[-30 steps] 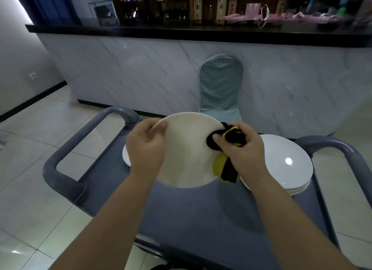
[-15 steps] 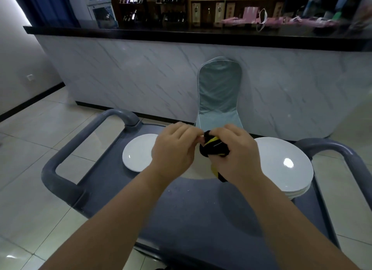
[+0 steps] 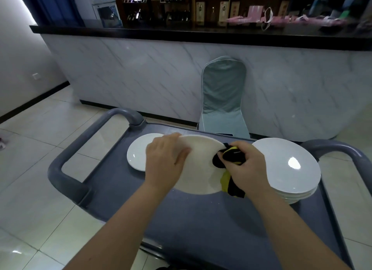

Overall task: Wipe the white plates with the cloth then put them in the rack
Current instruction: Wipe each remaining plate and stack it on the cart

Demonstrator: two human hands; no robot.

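Observation:
A white plate (image 3: 201, 165) is held tilted above the grey cart top (image 3: 201, 219). My left hand (image 3: 164, 165) grips its left rim. My right hand (image 3: 244, 169) is closed on a black and yellow cloth (image 3: 231, 158) and presses it against the plate's right side. A single white plate (image 3: 135, 155) lies flat on the cart at the left, partly behind the held plate. A stack of several white plates (image 3: 289, 169) sits at the right. No rack is in view.
The cart has grey tube handles on the left (image 3: 80, 149) and on the right (image 3: 342, 151). A covered chair (image 3: 223, 100) stands behind it against a marble counter (image 3: 161, 74). Tiled floor surrounds the cart.
The plate was turned edge-on between both hands half a second ago; now its face shows again, tilted toward me. The cloth stays at its right side.

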